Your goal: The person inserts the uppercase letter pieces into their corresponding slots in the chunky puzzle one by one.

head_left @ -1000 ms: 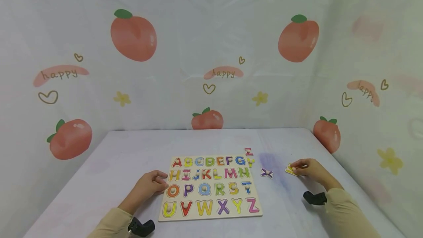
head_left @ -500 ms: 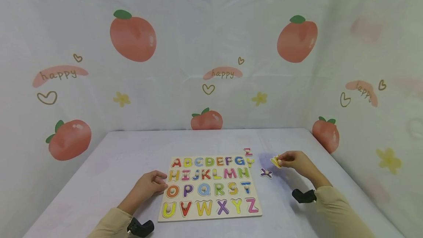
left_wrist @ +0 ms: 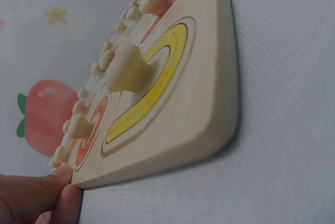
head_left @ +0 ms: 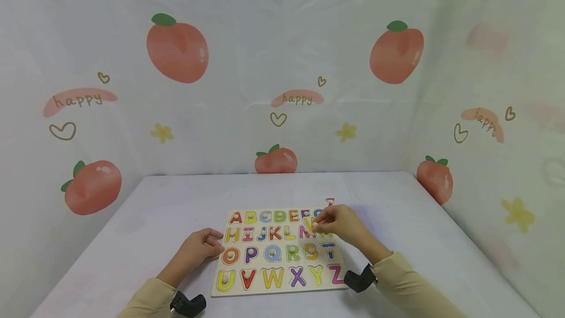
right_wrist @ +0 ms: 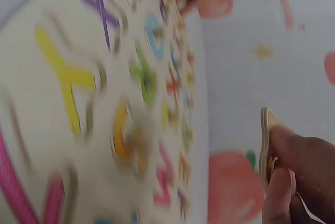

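Observation:
A wooden alphabet puzzle board [head_left: 260, 289] lies on the table, its knobbed letters in rows. My left hand [head_left: 199, 249] holds its left edge with fingertips and thumb; in the left wrist view they meet the edge near the orange O [left_wrist: 86, 143]. Above the M and N area, my right hand [head_left: 342, 224] pinches a yellow letter W piece [head_left: 308, 225] by its knob; the right wrist view shows that piece [right_wrist: 265, 143] edge-on, off the board. The W [head_left: 272, 278], X [head_left: 297, 277], Y [head_left: 316, 275] and Z [head_left: 335, 274] spaces show printed letters without knobs.
A loose red Z piece [head_left: 329, 201] lies behind the board's far right corner, partly covered by my right hand. The loose X and Y pieces are hidden behind that hand. A fruit-printed cloth [head_left: 212, 126] hangs behind the white table [head_left: 132, 239].
My right hand has lifted the yellow W piece off the table at the right and carried it left over the board. The left hand stays at the board's edge.

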